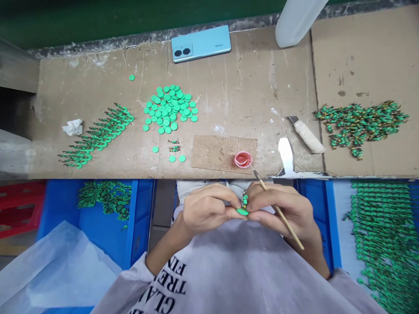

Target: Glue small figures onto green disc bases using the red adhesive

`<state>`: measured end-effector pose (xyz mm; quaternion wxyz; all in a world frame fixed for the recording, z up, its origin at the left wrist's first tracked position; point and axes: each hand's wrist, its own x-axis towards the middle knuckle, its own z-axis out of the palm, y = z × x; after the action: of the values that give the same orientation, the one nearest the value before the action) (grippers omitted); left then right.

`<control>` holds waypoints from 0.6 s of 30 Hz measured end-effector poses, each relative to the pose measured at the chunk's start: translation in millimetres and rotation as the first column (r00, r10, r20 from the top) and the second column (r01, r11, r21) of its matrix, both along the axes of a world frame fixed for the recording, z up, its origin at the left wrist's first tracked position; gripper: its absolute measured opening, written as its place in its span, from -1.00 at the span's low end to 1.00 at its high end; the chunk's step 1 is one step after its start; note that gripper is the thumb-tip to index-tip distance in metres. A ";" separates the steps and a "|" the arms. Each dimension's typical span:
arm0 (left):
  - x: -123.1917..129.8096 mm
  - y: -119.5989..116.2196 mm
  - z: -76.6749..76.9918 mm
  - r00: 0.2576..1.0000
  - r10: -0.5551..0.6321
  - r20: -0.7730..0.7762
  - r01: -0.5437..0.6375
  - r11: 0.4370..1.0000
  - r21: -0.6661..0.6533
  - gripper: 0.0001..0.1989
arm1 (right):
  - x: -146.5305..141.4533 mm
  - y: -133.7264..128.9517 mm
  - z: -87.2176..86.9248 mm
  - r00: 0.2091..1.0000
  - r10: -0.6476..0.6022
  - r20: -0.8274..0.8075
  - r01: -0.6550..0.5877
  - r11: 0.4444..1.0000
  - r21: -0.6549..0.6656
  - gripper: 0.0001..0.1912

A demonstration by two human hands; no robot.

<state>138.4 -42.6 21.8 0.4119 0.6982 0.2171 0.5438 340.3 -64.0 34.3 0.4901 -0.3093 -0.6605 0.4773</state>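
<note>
My left hand (209, 208) is closed, its thumb and fingers pinching a small round green disc (242, 212). A tiny green-and-dark figurine (245, 199) stands upright on that disc, between my two hands. My right hand (286, 207) is closed too, its fingertips at the figurine and the disc's edge. A thin paintbrush (288, 226) with a wooden handle lies across the right hand, held in its fingers. Its tip points to a small pink cup (243, 159) of red liquid on a brown board (209, 152).
Loose green discs (168, 109) and a row of figurines on discs (98, 135) lie on the cardboard-covered bench (248, 96). A phone (201, 43), a wrapped blade (307, 135) and a figurine pile (363, 122) are there too. Blue crates (139, 222) flank me.
</note>
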 end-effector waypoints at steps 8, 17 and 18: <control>5.9 -2.5 -5.7 0.988 0.006 0.157 0.014 0.992 -0.126 -0.55 | -8.4 2.3 -4.8 0.999 -0.047 -0.019 0.049 0.990 0.133 -0.97; 2.5 -0.9 1.6 0.993 -0.009 0.121 0.023 0.994 -0.109 -0.51 | -13.5 3.1 -7.6 0.996 -0.081 -0.024 0.085 0.971 0.222 -0.89; 2.8 -0.8 1.4 0.992 -0.001 0.129 0.014 0.995 -0.100 -0.50 | -14.6 2.9 -8.0 0.996 -0.084 -0.029 0.089 0.969 0.232 -0.88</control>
<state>141.2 -43.4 23.2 0.4616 0.6408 0.2146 0.5746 325.7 -61.0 26.3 0.5495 -0.2737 -0.6932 0.3776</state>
